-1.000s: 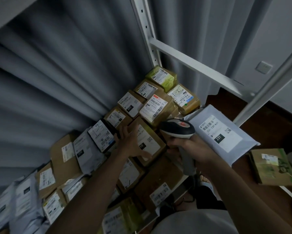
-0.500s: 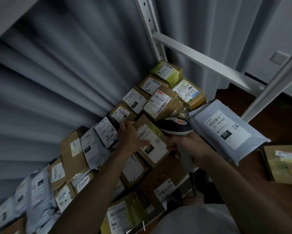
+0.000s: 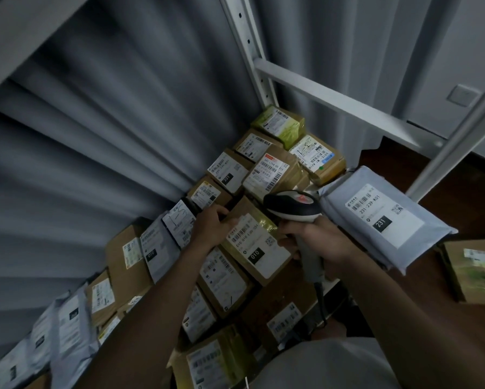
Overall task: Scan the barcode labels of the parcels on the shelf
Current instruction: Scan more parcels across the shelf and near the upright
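We are steadying a brown cardboard parcel with a white "010" label (image 3: 259, 242) on the crowded metal shelf (image 3: 331, 106), our left hand (image 3: 211, 227) gripping its upper left edge with fingers curled over the corner. Our right hand (image 3: 324, 242) is clenching the grey handle of a black-and-white handheld barcode scanner (image 3: 293, 204), whose head is hovering just above the parcel's top right corner. To scan cleanly, we are probably wanting to tip the scanner nose down toward the printed barcode (image 3: 242, 231) near the label's upper left, keeping our left fingers clear of the bars and the parcel tilted flat to the beam. A grey plastic mailer bag marked "231" (image 3: 381, 217) is lying just beside the scanner on the right, so we are aiming carefully to avoid reading its label instead.
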